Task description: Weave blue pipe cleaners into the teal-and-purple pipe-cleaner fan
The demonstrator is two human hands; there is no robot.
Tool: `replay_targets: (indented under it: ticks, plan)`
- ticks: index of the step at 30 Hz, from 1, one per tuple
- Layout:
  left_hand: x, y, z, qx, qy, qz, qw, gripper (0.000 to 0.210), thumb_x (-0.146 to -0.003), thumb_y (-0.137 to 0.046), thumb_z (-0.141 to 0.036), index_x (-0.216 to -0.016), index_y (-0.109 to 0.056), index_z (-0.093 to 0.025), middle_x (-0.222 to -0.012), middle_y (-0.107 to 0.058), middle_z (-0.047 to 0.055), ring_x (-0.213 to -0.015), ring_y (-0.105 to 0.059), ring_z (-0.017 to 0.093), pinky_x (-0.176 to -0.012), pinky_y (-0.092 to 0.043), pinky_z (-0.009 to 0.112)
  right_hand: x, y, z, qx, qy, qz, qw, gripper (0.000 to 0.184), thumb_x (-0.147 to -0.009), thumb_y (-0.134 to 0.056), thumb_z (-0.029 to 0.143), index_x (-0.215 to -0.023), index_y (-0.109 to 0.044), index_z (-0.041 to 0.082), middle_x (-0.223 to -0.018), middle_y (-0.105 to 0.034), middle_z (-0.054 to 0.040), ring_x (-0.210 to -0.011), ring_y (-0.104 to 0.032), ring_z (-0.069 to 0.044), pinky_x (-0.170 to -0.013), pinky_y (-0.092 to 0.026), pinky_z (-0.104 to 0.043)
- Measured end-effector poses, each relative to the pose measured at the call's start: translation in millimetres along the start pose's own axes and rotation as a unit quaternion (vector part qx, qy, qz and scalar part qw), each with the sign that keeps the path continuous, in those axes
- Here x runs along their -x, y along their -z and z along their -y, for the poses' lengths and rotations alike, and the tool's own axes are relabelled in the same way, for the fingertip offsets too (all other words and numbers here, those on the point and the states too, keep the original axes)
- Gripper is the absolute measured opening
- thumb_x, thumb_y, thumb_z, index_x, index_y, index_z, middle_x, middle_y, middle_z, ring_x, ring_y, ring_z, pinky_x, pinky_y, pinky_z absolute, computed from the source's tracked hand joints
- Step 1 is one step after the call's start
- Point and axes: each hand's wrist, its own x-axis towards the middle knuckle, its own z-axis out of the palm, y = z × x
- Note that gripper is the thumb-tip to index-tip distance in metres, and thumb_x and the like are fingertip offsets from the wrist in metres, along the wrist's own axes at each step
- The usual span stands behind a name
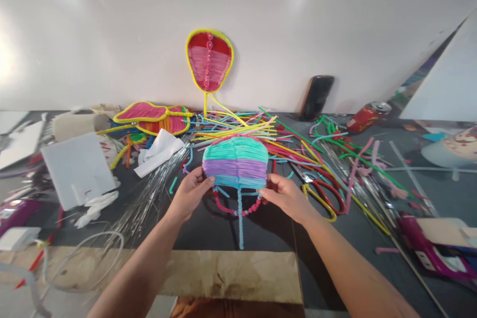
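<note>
Between my hands is a round pipe-cleaner piece [236, 166], banded in mint green, purple and blue, with a pink twisted rim and a blue twisted stem hanging down. My left hand [193, 190] pinches its left edge between thumb and fingers. On the opposite edge, my right hand [285, 195] grips it near the blue band. Below the bands the lower part of the ring is unfilled, so the dark table [261, 236] shows through. Red-handled scissors [330, 190] lie just beyond my right hand. Loose pipe cleaners [242, 126] are heaped behind the piece.
A pink, yellow-edged pipe-cleaner shape [197, 62] stands against the white wall. Another yellow-edged piece [149, 114] lies at the back left. A phone [316, 98] leans on the wall, near a red can [368, 116]. Purple tools [428, 251] and thin wires [149, 191] lie around.
</note>
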Motion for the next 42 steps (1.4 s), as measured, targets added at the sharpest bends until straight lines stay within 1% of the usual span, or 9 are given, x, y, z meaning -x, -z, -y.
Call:
replay_targets:
  ticks: [6, 15, 21, 28, 34, 36, 38, 40, 42]
  plan:
    - [-1, -1.2, 1, -0.029, 0.006, -0.021, 0.999, 0.048, -0.063, -0.078, -0.041, -0.100, -0.064, -0.013, -0.091, -0.072, 0.008, -0.087, -0.065, 0.023, -0.081, -0.051, 0.035, -1, -4, -1, 0.008, 0.005, -0.037, 0.999, 0.022, -0.075, -0.066, 0.036, -0.086, -0.062, 0.018, -0.069, -0.057, 0.0025, -0.062, -0.054, -0.012, -0.062, -0.048, -0.028]
    - [1, -1.5, 0, 0.062, 0.026, -0.025, 0.997, 0.047, -0.066, -0.077, -0.037, -0.105, -0.064, -0.013, -0.091, -0.072, 0.008, -0.079, -0.067, 0.019, -0.072, -0.054, 0.029, 2, -1, -5, -0.180, 0.041, 0.041, 0.982, 0.024, -0.076, -0.069, 0.041, -0.091, -0.068, 0.022, -0.073, -0.056, -0.0001, -0.056, -0.043, -0.009, -0.053, -0.036, -0.025]
    - [-1, -1.2, 2, 0.040, -0.003, -0.044, 0.998, 0.041, -0.070, -0.075, -0.034, -0.103, -0.064, -0.014, -0.091, -0.072, 0.007, -0.082, -0.065, 0.018, -0.077, -0.052, 0.027, 1, -2, -2, -0.115, 0.026, 0.018, 0.993, 0.026, -0.077, -0.067, 0.043, -0.091, -0.069, 0.020, -0.078, -0.061, -0.0019, -0.070, -0.055, -0.013, -0.069, -0.046, -0.029]
    - [1, -1.8, 3, -0.034, -0.028, -0.061, 0.997, 0.041, -0.067, -0.075, -0.039, -0.098, -0.065, -0.014, -0.089, -0.071, 0.006, -0.083, -0.064, 0.020, -0.077, -0.051, 0.031, -2, -3, -4, -0.097, -0.025, -0.033, 0.994, 0.030, -0.071, -0.071, 0.046, -0.079, -0.065, 0.018, -0.072, -0.061, 0.0001, -0.068, -0.057, -0.013, -0.068, -0.050, -0.029]
    - [2, -5.4, 4, 0.021, -0.016, -0.038, 0.999, 0.038, -0.070, -0.074, -0.035, -0.101, -0.064, -0.014, -0.091, -0.071, 0.006, -0.082, -0.063, 0.017, -0.076, -0.051, 0.028, -5, -1, -10, -0.001, 0.033, -0.068, 0.997, 0.031, -0.081, -0.060, 0.045, -0.099, -0.061, 0.020, -0.090, -0.065, -0.0045, -0.076, -0.060, -0.017, -0.071, -0.051, -0.033]
    - [4, -9.1, 5, 0.048, -0.004, -0.039, 0.998, 0.037, -0.069, -0.076, -0.034, -0.099, -0.065, -0.015, -0.088, -0.071, 0.005, -0.077, -0.063, 0.015, -0.072, -0.052, 0.026, -4, -2, -10, 0.113, 0.123, -0.149, 0.975, 0.031, -0.085, -0.056, 0.040, -0.109, -0.057, 0.021, -0.102, -0.062, -0.0080, -0.083, -0.059, -0.019, -0.073, -0.050, -0.035]
    - [7, -14.4, 6, 0.065, 0.015, -0.034, 0.997, 0.036, -0.067, -0.077, -0.034, -0.096, -0.065, -0.016, -0.083, -0.070, 0.003, -0.070, -0.062, 0.014, -0.066, -0.052, 0.025, 1, -6, -8, 0.254, 0.243, -0.217, 0.911, 0.026, -0.085, -0.056, 0.033, -0.108, -0.058, 0.022, -0.104, -0.060, -0.0094, -0.090, -0.057, -0.021, -0.077, -0.048, -0.038]
    - [9, -20.1, 9, 0.075, 0.038, -0.022, 0.996, 0.036, -0.065, -0.078, -0.035, -0.093, -0.065, -0.016, -0.078, -0.069, 0.002, -0.066, -0.061, 0.013, -0.060, -0.052, 0.024, 7, -15, -5, 0.376, 0.329, -0.203, 0.842, 0.016, -0.084, -0.059, 0.029, -0.098, -0.062, 0.022, -0.096, -0.062, -0.0078, -0.093, -0.054, -0.022, -0.083, -0.044, -0.040]
    - [11, -24.9, 12, 0.078, 0.058, -0.009, 0.995, 0.037, -0.065, -0.078, -0.036, -0.094, -0.064, -0.017, -0.078, -0.068, 0.001, -0.066, -0.060, 0.013, -0.058, -0.051, 0.023, 11, -26, -4, 0.453, 0.356, -0.151, 0.803, 0.012, -0.082, -0.063, 0.030, -0.091, -0.064, 0.022, -0.087, -0.065, -0.0053, -0.092, -0.052, -0.022, -0.084, -0.040, -0.040]
